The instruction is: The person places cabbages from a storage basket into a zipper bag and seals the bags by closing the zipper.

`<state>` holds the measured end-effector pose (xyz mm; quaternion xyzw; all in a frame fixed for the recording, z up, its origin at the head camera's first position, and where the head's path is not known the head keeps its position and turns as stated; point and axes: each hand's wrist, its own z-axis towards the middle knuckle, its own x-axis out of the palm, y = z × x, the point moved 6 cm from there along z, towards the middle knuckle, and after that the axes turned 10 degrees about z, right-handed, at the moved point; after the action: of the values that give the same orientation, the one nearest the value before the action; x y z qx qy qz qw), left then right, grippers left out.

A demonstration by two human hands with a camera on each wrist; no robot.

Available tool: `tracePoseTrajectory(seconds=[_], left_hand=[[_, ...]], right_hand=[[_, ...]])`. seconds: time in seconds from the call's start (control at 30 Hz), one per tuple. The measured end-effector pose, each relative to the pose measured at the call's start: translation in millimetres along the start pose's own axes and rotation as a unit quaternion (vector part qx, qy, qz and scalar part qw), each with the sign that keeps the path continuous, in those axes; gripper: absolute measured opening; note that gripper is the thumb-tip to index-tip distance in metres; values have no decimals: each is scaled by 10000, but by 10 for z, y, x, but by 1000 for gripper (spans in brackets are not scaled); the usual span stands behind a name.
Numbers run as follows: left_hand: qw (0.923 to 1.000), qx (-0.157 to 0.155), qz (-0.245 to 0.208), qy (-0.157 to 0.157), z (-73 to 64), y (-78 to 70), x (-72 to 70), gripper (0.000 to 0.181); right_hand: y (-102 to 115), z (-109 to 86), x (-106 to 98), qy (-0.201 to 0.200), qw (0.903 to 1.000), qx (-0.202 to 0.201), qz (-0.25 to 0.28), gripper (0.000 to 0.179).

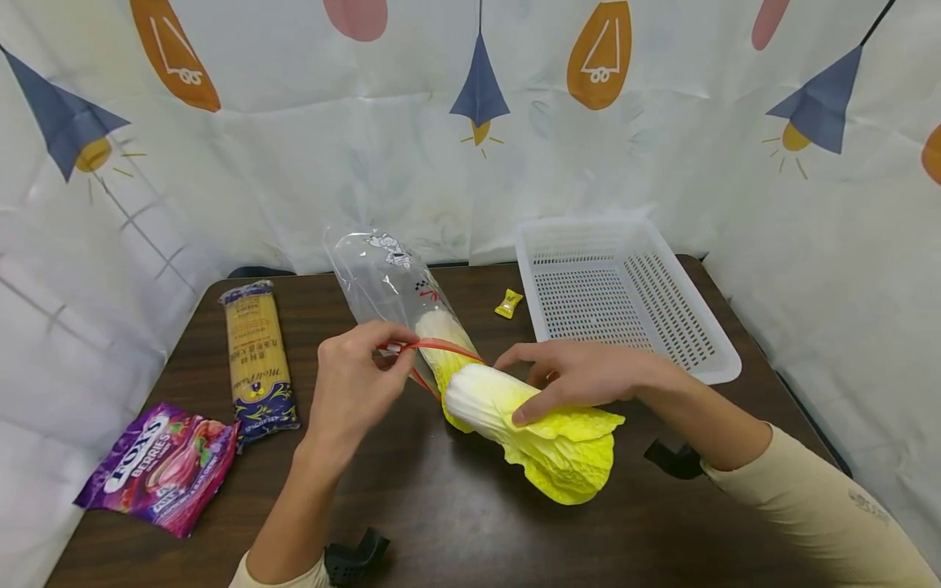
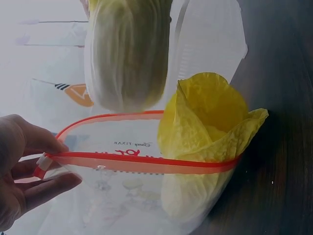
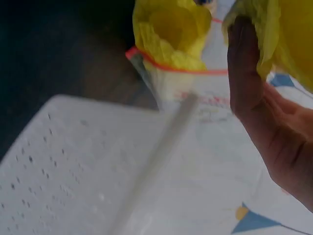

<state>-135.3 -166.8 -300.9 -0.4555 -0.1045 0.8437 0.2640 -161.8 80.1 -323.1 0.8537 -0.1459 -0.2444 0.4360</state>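
My left hand (image 1: 353,380) pinches the red zip edge of a clear plastic zip bag (image 1: 378,273) at its slider end. The bag's mouth is spread apart in the left wrist view. One napa cabbage (image 2: 188,196) lies inside, its yellow leafy end sticking out past the red edge. My right hand (image 1: 581,374) grips a second napa cabbage (image 1: 488,400) around its leafy part, thumb on the near side. Its white base points at the bag and overlaps the opening in the head view; the left wrist view has it above the mouth.
A white perforated basket (image 1: 702,327) stands at the back right, with a small yellow wrapped candy (image 1: 509,304) left of it. On the left lie a pack of spaghetti (image 1: 257,351) and a purple candy bag (image 1: 162,465). A printed curtain (image 1: 412,163) hangs behind the table.
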Motion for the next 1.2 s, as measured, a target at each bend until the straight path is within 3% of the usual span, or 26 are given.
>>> tracePoseTrajectory(seconds=[0.3, 0.47, 0.57, 0.7, 0.83, 1.0, 1.2], left_hand=[[9999, 100, -117, -55, -10, -24, 22, 12], [9997, 116, -211, 15, -12, -39, 51, 12], [9996, 146, -242, 75, -13, -51, 69, 11], [9994, 161, -269, 146, -19, -67, 83, 10], [9992, 179, -299, 170, -24, -78, 94, 11], [9993, 198, -251, 210, -23, -79, 108, 12], [9994, 171, -228, 173, -14, -62, 97, 12]], right_hand=[[-126, 229, 196, -576, 9965, -93, 604, 66], [-175, 339, 266, -739, 9887, -40, 1301, 67], [-202, 405, 313, -726, 9749, 4, 2105, 69], [-237, 476, 390, -591, 9429, 129, 3274, 70], [-265, 495, 458, -464, 9202, 244, 3879, 73], [-259, 487, 484, -458, 9183, 80, 3930, 78], [-228, 504, 460, -933, 9378, -325, 3329, 75]])
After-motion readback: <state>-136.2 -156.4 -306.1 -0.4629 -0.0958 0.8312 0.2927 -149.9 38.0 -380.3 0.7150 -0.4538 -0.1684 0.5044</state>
